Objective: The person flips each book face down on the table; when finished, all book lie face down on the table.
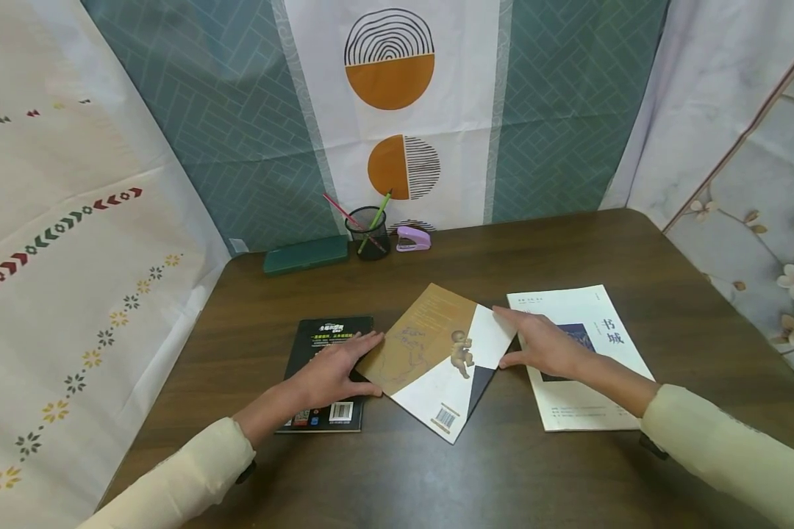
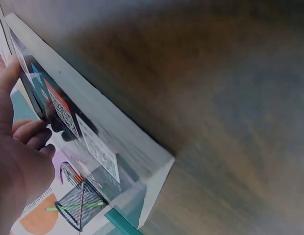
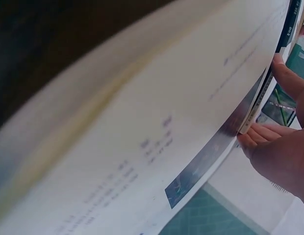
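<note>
A thin book (image 1: 430,353) with a gold and white cover, a cherub figure and a barcode lies turned cornerwise in mid-table. My left hand (image 1: 327,369) grips its left corner, thumb on the near side and fingers on the far side. At the opposite corner my right hand (image 1: 545,345) holds it likewise between thumb and fingers. Under my left hand lies a black book (image 1: 331,330), partly covered by that hand. A white book (image 1: 589,400) with a dark blue picture lies beneath my right hand and forearm.
Along the back of the brown table (image 1: 437,485) stand a dark green case (image 1: 306,255), a black mesh pen holder (image 1: 370,242) with pencils and a purple stapler (image 1: 413,238). Patterned cloths hang behind and at both sides.
</note>
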A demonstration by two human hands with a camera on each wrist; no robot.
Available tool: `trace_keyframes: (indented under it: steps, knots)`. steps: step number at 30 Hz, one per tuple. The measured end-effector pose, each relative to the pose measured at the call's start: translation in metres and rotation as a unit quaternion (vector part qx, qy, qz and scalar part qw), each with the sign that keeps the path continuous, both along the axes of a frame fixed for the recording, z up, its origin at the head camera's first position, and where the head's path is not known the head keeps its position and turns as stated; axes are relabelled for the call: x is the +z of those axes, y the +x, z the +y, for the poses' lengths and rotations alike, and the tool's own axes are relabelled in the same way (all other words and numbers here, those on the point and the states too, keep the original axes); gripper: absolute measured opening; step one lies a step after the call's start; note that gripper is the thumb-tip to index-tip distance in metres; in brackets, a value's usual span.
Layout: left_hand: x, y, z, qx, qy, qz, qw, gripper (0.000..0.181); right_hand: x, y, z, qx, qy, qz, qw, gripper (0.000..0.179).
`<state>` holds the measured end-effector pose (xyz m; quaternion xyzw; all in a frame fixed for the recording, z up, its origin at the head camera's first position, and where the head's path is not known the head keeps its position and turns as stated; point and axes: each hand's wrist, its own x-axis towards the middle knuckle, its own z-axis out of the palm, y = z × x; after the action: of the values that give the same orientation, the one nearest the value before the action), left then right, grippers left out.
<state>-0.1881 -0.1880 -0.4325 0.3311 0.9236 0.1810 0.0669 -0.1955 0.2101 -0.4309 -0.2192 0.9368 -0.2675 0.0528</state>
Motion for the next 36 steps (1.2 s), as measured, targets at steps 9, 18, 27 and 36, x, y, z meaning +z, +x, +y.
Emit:
trace_keyframes:
  steps: [9, 18, 27, 36]
  knots:
    - [0.0, 0.008, 0.003, -0.008, -0.015, 0.05, 0.9986, 0.093, 0.002, -0.004, -0.001, -0.01, 0.006, -0.014, 0.9998, 0.096]
    - [0.001, 0.005, 0.003, -0.013, -0.035, 0.068, 0.997, 0.098, 0.002, 0.001, -0.003, -0.015, 0.009, -0.012, 0.9998, 0.102]
    - [0.001, 0.007, 0.004, -0.009, -0.032, 0.049, 0.9983, 0.096, 0.001, 0.001, -0.007, -0.022, 0.005, 0.005, 0.9997, 0.102]
    - [0.001, 0.017, 0.006, -0.005, -0.046, 0.076, 0.996, 0.095, -0.001, -0.008, -0.006, -0.014, 0.008, -0.013, 0.9998, 0.1]
